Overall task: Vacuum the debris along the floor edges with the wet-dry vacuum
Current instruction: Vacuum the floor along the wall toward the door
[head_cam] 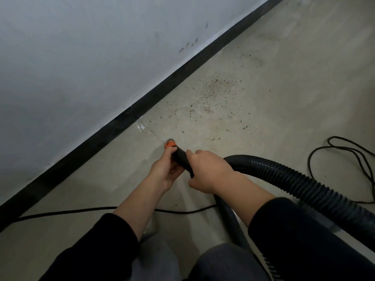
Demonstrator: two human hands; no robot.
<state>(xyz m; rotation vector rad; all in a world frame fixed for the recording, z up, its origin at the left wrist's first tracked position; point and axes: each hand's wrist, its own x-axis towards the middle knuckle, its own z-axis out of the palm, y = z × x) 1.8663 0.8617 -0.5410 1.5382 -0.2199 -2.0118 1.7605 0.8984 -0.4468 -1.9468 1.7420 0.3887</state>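
- Two bare hands hold the end of the vacuum hose (294,179) low over the floor (274,67), near the edge where it meets the wall.
- The left hand (165,172) cups the black rigid tube (181,158) from below, its fingers curled round it and its thumb up by the orange collar (170,144) at the tube's tip.
- The right hand (209,171) grips the same tube from above, just behind the left, where the tube joins the ribbed hose.
- The collar end points toward the black baseboard (113,128). Something clear and glassy (141,126) shows faintly between the collar and the baseboard; I cannot tell what it is.
- The debris (213,92), a scatter of dark specks, lies on the floor beyond the collar, along the wall edge and thickest farther up. Stray grains reach nearly to the tube's tip.
- The ribbed hose arcs away from the right hand and runs off toward the lower right edge of the floor.
- A thin black cord (81,210) crosses the floor under the forearms, and more of it lies in loose loops (345,151) near the right edge.
- Dark sleeves (294,230) cover both arms to the forearm.
- The pale wall (81,47) carries a few dark marks above the baseboard.
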